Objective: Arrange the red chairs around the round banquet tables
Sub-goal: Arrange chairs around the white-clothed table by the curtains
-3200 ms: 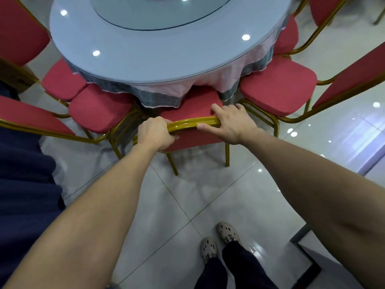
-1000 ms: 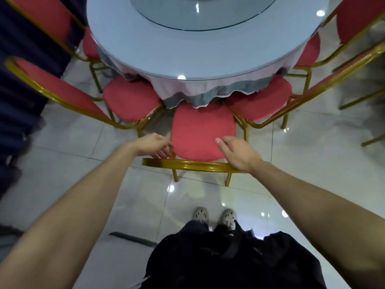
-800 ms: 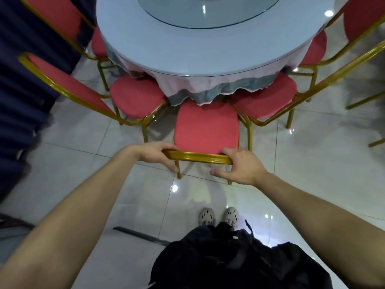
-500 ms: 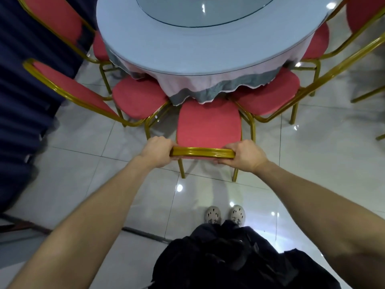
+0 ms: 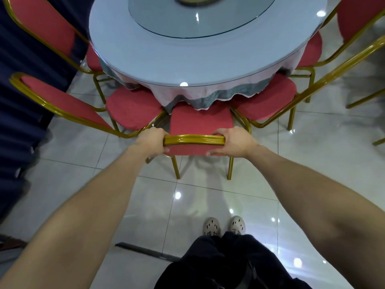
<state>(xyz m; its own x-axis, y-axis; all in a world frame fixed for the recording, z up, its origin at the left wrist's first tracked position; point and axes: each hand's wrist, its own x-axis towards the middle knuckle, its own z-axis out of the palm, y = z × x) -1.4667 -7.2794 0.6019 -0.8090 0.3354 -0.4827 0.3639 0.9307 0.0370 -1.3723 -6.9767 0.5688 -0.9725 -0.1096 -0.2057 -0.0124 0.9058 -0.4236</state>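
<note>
— So, what differs from a second ago?
— Then our right hand (image 5: 233, 142) lay flat by the rail (image 5: 193, 140) with its fingers out, and our left hand (image 5: 153, 140) sat loosely at it. Now both hands are curled round the rail, one at each end, as they already were half a second back.
— And where is the chair (image 5: 201, 122) from our hands?
— Straight ahead of them. We grip the top of its back, and the seat runs away from us towards the table (image 5: 187, 65). Its front edge lies just under the hem of the cloth (image 5: 204, 94). Its near legs (image 5: 176, 167) stand on the floor (image 5: 198, 205), between our hands and our shoes (image 5: 224, 226).
— Any neighbours?
— The left chair (image 5: 133, 109) and the right chair (image 5: 264, 103) flank ours, seats tucked at the table's edge. Their frames are close beside ours; we cannot tell whether they touch.
— And the room?
— We see pale glossy tiles with bright glints. A glass turntable (image 5: 198, 19) sits on the tabletop, and further chairs (image 5: 45, 26) ring the table. A dark blue pleated drape (image 5: 20, 49) runs along the left.
</note>
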